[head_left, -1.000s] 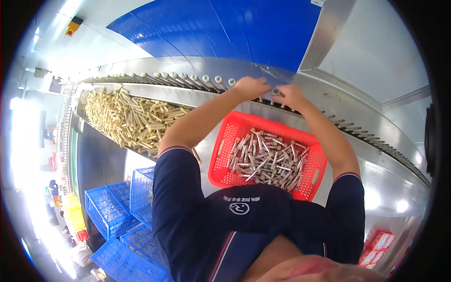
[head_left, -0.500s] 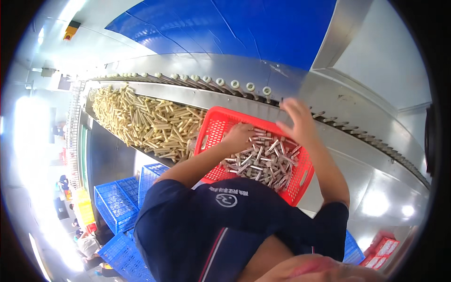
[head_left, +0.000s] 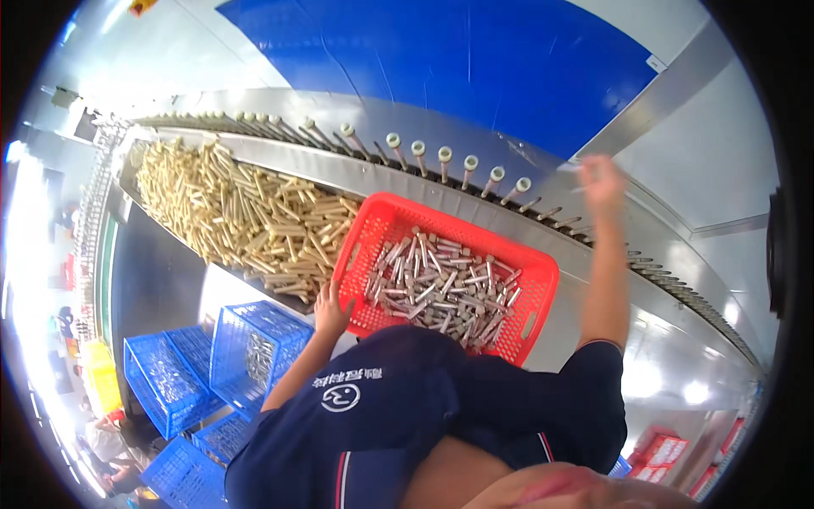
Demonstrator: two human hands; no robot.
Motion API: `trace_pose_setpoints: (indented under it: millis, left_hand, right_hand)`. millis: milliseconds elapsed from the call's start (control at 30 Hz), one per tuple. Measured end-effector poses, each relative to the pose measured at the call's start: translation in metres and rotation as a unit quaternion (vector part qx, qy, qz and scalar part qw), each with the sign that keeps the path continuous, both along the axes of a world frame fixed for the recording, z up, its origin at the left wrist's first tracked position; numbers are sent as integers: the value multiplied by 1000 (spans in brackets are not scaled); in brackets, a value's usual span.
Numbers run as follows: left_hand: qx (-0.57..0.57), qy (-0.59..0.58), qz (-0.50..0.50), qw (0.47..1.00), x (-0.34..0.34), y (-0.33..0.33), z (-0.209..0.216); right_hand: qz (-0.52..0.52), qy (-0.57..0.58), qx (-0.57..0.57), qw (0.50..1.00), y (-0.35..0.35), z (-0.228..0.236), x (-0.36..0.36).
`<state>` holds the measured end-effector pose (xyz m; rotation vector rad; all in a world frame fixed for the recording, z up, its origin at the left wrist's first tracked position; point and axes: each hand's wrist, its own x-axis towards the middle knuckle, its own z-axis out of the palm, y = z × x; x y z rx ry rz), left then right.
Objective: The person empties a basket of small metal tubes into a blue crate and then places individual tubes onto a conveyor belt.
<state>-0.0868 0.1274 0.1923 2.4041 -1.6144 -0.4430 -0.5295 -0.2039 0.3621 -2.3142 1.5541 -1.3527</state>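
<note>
A long steel conveyor with a row of upright pins curves under a blue wall panel, and a trough of pale tubes lies to its left. Blue crates stand below.

A red basket sits against the person's body, just below the conveyor, heaped with small grey metal tubes. The left hand grips the basket's near left corner, fingers closed on the rim. The right hand is raised at the pin row, blurred; it seems to pinch a thin piece, but I cannot tell for sure.

The tubes look stiff, smooth and light singly, likely to roll and slip; each is best taken near its middle. The loaded basket is probably heavy and is best held by its rim or handle slots.
</note>
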Motion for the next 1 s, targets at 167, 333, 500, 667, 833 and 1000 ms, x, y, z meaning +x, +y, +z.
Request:
trace_pose_setpoints:
  millis: [167,333,500,667,833,1000]
  left_hand:
    - [-19,0,31,999,5,-5,-27]
    - [-29,3,49,998,-2,1,-22]
    - [-81,6,15,997,-3,-4,-30]
    - [-46,23,73,996,-12,0,-17]
    - [-67,24,60,996,-10,-1,-20]
    - [-45,25,61,997,-12,-1,-10]
  right_hand:
    - [273,121,319,900,80,-5,62]
    - [40,193,-53,979,53,-7,56]
    - [81,376,288,877,-4,-36,25]
    - [76,2,388,918,45,26,7]
    - [91,283,-58,953,77,-7,74]
    - [24,317,328,890,-4,-36,29]
